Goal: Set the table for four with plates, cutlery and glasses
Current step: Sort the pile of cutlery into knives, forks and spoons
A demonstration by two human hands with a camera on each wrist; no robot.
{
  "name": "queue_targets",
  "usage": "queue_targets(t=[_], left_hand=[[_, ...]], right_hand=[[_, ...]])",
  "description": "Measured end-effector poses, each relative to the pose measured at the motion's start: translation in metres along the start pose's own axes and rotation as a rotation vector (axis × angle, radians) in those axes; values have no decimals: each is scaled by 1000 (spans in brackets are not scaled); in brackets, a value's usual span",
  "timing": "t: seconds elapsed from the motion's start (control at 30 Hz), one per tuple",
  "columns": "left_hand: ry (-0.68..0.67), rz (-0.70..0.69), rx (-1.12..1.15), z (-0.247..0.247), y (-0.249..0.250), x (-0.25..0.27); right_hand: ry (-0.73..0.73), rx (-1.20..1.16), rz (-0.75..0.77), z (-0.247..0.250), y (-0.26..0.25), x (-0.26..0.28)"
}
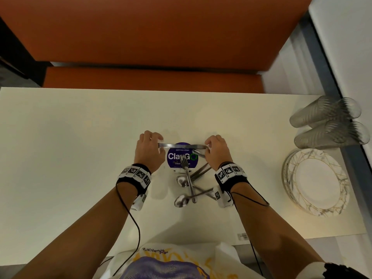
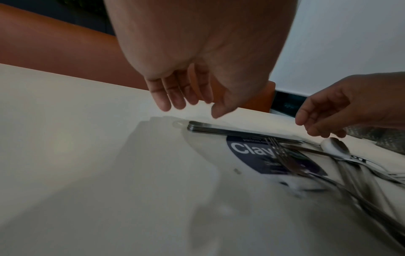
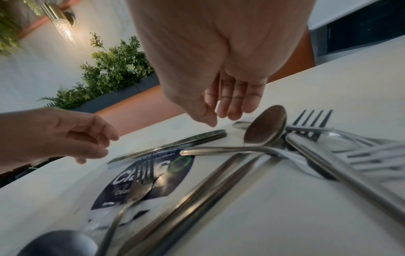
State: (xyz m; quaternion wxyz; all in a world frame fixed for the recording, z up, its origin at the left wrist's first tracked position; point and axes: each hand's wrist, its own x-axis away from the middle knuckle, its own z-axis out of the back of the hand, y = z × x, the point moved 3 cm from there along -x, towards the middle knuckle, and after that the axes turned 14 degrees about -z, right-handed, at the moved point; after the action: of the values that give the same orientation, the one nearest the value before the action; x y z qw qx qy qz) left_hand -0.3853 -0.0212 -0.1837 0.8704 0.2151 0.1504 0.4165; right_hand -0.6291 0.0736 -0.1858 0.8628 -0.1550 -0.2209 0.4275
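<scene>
Fingers [image 2: 173, 97]: both hands loosely spread, hovering above knife stack [image 1: 182, 146], holding nothing. Advice: pinch stack's two ends together, lift level off surface [image 1: 80, 137].

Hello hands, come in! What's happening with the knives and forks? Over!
Left hand and right hand open, hovering at the ends of the knife bundle. Loose cutlery pile alongside. Plates, glasses unplaced.

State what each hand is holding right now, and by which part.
Nothing is held. The left hand and right hand hover, fingers relaxed, above opposite ends of the stacked knives lying on the table.
</scene>
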Motion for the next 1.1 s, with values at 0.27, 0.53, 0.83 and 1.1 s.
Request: queue_targets(t=[0.27,0.53,0.83,1.1], left_hand=[[-171,-51,154,-33,54,24],[-241,-29,179,-51,68,39],[-128,51,224,-41,61,44],[-323,144,316,-41,54,69]], right_hand=[[34,116,-8,-14,31,37],[-44,-79,-95,11,57,45],[4,-223,-301,36,90,50],[-86,-207,-139,2,60,68]])
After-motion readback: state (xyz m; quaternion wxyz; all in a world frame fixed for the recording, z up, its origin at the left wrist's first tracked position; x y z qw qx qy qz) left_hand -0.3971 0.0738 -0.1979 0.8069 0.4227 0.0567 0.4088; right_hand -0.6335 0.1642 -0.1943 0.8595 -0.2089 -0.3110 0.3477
